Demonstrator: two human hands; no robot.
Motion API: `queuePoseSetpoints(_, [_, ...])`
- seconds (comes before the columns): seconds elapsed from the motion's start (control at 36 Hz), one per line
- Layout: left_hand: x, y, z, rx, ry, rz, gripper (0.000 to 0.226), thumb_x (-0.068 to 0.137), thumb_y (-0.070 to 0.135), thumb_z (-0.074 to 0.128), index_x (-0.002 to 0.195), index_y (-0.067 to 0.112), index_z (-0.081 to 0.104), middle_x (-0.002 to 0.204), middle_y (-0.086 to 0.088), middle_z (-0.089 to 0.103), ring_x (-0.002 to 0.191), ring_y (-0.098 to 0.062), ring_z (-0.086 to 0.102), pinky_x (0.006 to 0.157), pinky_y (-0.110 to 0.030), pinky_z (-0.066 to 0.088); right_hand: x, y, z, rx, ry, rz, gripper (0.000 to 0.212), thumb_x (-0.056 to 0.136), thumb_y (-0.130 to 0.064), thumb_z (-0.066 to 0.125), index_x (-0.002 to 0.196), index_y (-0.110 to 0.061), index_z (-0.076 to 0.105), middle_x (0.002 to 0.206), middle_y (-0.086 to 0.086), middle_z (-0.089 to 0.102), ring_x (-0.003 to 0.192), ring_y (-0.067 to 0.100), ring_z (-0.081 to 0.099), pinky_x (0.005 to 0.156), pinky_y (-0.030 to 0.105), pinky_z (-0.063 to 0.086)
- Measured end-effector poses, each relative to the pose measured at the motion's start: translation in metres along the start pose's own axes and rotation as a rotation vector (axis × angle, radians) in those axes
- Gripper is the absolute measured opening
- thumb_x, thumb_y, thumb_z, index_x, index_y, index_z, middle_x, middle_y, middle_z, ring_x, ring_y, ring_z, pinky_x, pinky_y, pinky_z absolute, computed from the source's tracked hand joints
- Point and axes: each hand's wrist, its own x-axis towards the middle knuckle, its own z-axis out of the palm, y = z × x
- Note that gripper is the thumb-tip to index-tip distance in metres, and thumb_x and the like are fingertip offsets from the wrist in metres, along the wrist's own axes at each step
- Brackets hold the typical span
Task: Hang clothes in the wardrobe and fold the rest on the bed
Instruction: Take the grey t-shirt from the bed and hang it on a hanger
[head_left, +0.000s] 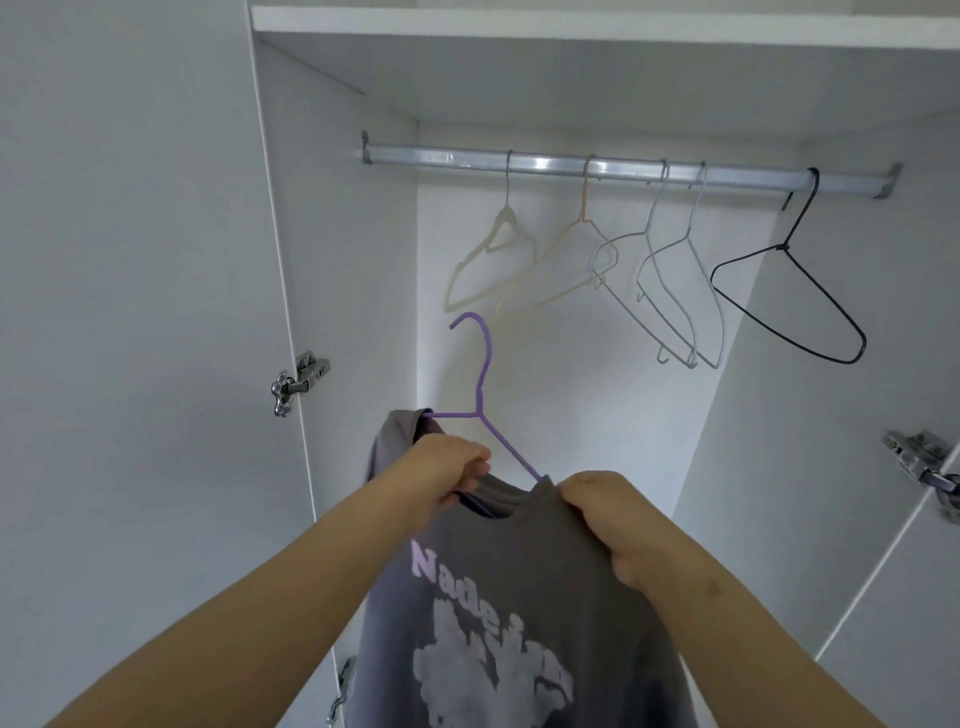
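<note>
Grey printed T-shirt (519, 597), half-threaded on purple hanger (481, 384): left grip (457, 467) pinches collar, perhaps the hidden hanger arm too, right grip (602, 514) clenches the other shoulder; hook stands upright above the left grip, well below the wardrobe rail (571, 167).

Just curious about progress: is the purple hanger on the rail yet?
Not yet. The purple hanger is below the rail, hook free in the air, while the left hand and right hand grip the grey T-shirt on it.
</note>
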Motion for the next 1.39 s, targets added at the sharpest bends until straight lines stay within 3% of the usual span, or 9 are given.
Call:
queuePoseSetpoints(0.17, [0.004, 0.004, 0.003, -0.264, 0.034, -0.138, 0.015, 0.094, 0.012, 0.054, 0.081, 0.010, 0.061, 0.068, 0.001, 0.066, 0.066, -0.007, 0.055, 0.052, -0.015, 0.043, -0.001, -0.001, 0.029, -0.035, -0.041, -0.086, 0.024, 0.098, -0.014, 0.041, 0.089, -0.010, 0.063, 0.099, 0.016, 0.064, 0.092, 0.028, 0.059, 0.083, 0.035, 0.050])
queuePoseSetpoints(0.33, [0.001, 0.011, -0.011, -0.178, 0.005, -0.066, 0.013, 0.091, 0.003, 0.057, 0.080, 0.010, 0.058, 0.074, -0.003, 0.059, 0.064, -0.010, 0.056, 0.057, -0.022, 0.048, -0.005, -0.005, 0.027, 0.080, -0.241, -0.160, 0.017, 0.094, -0.009, 0.048, 0.086, -0.009, 0.063, 0.067, 0.001, 0.060, 0.052, 0.008, 0.050, 0.053, 0.019, 0.039])
queuePoseSetpoints(0.44, [0.001, 0.021, -0.030, -0.075, 0.054, -0.031, 0.008, 0.092, -0.002, 0.052, 0.088, 0.002, 0.059, 0.071, -0.011, 0.061, 0.054, -0.014, 0.063, 0.058, -0.032, 0.055, -0.001, -0.007, 0.017, 0.121, -0.226, -0.149, 0.017, 0.094, -0.012, 0.050, 0.086, -0.014, 0.065, 0.062, -0.003, 0.063, 0.054, 0.010, 0.052, 0.055, 0.019, 0.041])
queuePoseSetpoints(0.58, [0.001, 0.034, -0.045, 0.186, 0.276, 0.070, 0.014, 0.095, 0.000, 0.048, 0.086, 0.004, 0.058, 0.072, -0.009, 0.054, 0.060, -0.015, 0.050, 0.043, -0.024, 0.049, 0.006, -0.012, 0.013, 0.234, -0.190, -0.143, 0.011, 0.092, -0.015, 0.055, 0.087, -0.012, 0.064, 0.064, 0.000, 0.060, 0.055, 0.011, 0.050, 0.056, 0.022, 0.042])
queuePoseSetpoints(0.75, [0.019, 0.039, -0.057, 0.407, 0.500, 0.208, 0.018, 0.096, 0.001, 0.042, 0.098, 0.004, 0.060, 0.086, -0.015, 0.057, 0.073, -0.026, 0.052, 0.066, -0.032, 0.047, 0.019, -0.019, 0.005, 0.331, -0.156, -0.155, 0.011, 0.091, -0.011, 0.056, 0.083, -0.009, 0.063, 0.060, 0.003, 0.058, 0.053, 0.014, 0.047, 0.055, 0.024, 0.041])
queuePoseSetpoints(0.92, [0.022, 0.053, -0.062, 0.471, 0.529, 0.170, 0.022, 0.095, 0.003, 0.047, 0.110, -0.005, 0.061, 0.109, -0.022, 0.062, 0.094, -0.033, 0.057, 0.089, -0.040, 0.048, 0.031, -0.026, -0.013, 0.340, -0.206, -0.115, 0.009, 0.088, -0.009, 0.057, 0.083, -0.009, 0.063, 0.059, 0.003, 0.057, 0.050, 0.013, 0.044, 0.049, 0.020, 0.041])
queuePoseSetpoints(1.06, [0.026, 0.065, -0.062, 0.476, 0.523, 0.132, 0.023, 0.091, 0.000, 0.054, 0.111, -0.009, 0.062, 0.087, -0.016, 0.056, 0.075, -0.023, 0.051, 0.063, -0.029, 0.045, 0.045, -0.046, -0.022, 0.338, -0.244, -0.130, 0.007, 0.087, -0.011, 0.058, 0.083, -0.008, 0.062, 0.055, 0.002, 0.055, 0.047, 0.013, 0.042, 0.047, 0.021, 0.036])
queuePoseSetpoints(1.17, [0.033, 0.080, -0.068, 0.474, 0.541, 0.122, 0.024, 0.091, -0.001, 0.054, 0.113, -0.009, 0.061, 0.092, -0.018, 0.059, 0.080, -0.025, 0.052, 0.074, -0.032, 0.047, 0.059, -0.069, -0.020, 0.314, -0.269, -0.151, 0.006, 0.087, -0.012, 0.058, 0.084, -0.008, 0.062, 0.057, 0.002, 0.056, 0.047, 0.012, 0.043, 0.046, 0.020, 0.037])
queuePoseSetpoints(1.39, [0.075, 0.117, -0.103, 0.474, 0.598, 0.197, 0.022, 0.091, 0.000, 0.052, 0.109, -0.009, 0.062, 0.084, -0.017, 0.059, 0.072, -0.025, 0.052, 0.072, -0.033, 0.049, 0.099, -0.125, -0.010, 0.294, -0.275, -0.257, 0.010, 0.090, -0.017, 0.055, 0.084, -0.012, 0.062, 0.061, 0.001, 0.055, 0.053, 0.013, 0.044, 0.052, 0.021, 0.038])
